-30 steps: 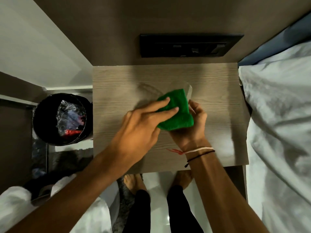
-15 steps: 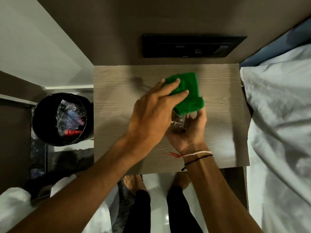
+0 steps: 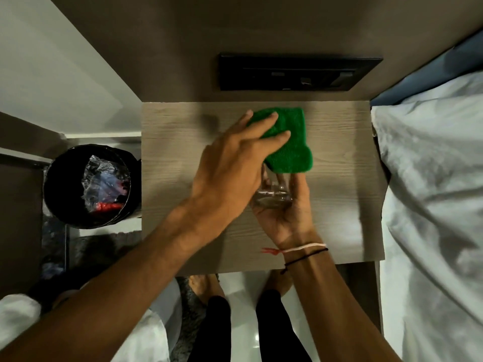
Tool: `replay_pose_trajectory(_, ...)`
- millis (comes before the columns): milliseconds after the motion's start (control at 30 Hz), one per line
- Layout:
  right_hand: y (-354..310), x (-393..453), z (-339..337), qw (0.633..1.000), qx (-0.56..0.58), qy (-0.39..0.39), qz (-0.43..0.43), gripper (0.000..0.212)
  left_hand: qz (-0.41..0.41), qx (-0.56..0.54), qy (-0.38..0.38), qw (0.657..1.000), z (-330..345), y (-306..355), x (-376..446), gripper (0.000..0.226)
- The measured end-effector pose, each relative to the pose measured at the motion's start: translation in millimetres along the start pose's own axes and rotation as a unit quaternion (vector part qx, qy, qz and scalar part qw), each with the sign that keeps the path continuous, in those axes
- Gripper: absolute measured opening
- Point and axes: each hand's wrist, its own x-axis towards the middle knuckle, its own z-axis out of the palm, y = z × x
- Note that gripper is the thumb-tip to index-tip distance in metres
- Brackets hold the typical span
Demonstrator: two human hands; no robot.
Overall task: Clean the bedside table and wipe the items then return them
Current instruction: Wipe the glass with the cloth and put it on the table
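Note:
A clear drinking glass (image 3: 273,197) is held above the wooden bedside table (image 3: 170,178), gripped from below and the right by my right hand (image 3: 292,212). My left hand (image 3: 232,163) reaches across from the left and presses a green cloth (image 3: 290,145) over the glass's far end, fingers spread on top of the cloth. The glass's upper part is hidden under the cloth and my left hand. Thread bracelets circle my right wrist.
A black bin (image 3: 88,186) with plastic rubbish stands left of the table. A bed with white sheets (image 3: 431,205) runs along the right. A black switch panel (image 3: 298,71) is on the wall behind. My feet (image 3: 206,283) stand at the table's front edge.
The cloth and my left hand moved away from me along the glass, toward the wall. The base of the glass, covered a second ago, shows in my right hand.

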Motion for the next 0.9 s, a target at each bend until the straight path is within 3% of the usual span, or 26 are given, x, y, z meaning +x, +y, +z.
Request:
replay_pose_trajectory(67,-3,1,7,1.0,0.006,0.016,-0.017,0.036,0.009,0.018,-0.009,1.0,11,2,-11,0.067)
replay_pose_trajectory(167,-12,1,4,0.999,0.017,0.038,-0.006,0.047,0.057,0.026,-0.031,0.998,14,1,-27,0.055)
replay_pose_trajectory(267,-25,-5,-5,0.998,-0.021,0.059,0.009,0.048,0.099,-0.025,-0.09,0.991,2,-2,-38,0.059)
replay_pose_trajectory(400,-54,-3,-21,0.99,-0.002,0.138,0.0,0.07,0.017,-0.162,-0.168,0.972,-17,-21,-45,0.065)
replay_pose_trajectory(533,-99,4,-20,0.982,0.093,0.163,-0.011,0.064,-0.051,-0.195,-0.172,0.964,-14,-53,-48,0.061)
replay_pose_trajectory(600,-122,9,-22,0.977,0.146,0.152,-0.011,0.063,-0.092,-0.211,-0.155,0.961,-10,-65,-49,0.058)
replay_pose_trajectory(733,-149,24,-23,0.97,0.221,0.097,0.022,0.068,-0.158,-0.193,-0.147,0.957,4,-78,-50,0.072)
replay_pose_trajectory(900,-169,53,-31,0.956,0.269,0.113,0.027,0.055,-0.18,-0.182,-0.138,0.957,24,-66,-43,0.055)
